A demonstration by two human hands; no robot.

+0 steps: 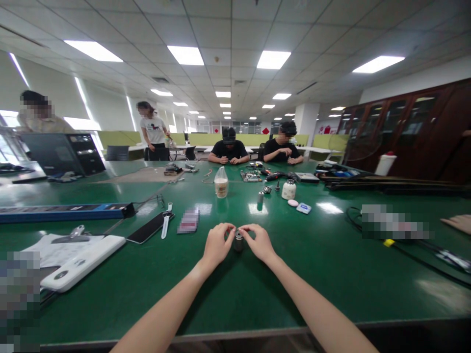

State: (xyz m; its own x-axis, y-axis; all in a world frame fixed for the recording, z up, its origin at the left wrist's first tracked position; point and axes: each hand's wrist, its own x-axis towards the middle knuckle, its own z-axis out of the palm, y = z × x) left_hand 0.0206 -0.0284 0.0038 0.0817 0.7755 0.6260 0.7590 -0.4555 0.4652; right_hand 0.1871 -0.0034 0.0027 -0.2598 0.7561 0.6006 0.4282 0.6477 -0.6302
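A small metal cylinder [239,243] stands upright on the green table, with a ring-shaped top. My left hand [218,242] reaches its upper rim from the left, thumb and fingers closed in a pinch. From the other side, my right hand [258,240] pinches at the same rim. The fingertips of both hands almost meet over the top, and whether they hold some small part there is too small to tell. Farther back stands a second metal cylinder [260,197], near a small dark metal piece [267,189].
On the left lie a phone [147,228], a watch [167,220], a clipboard [69,240] and a blue power strip [66,212]. Ahead stand a bagged cup [221,184] and a white jar [289,189]. Black cables [412,250] run along the right. Several people are beyond the table.
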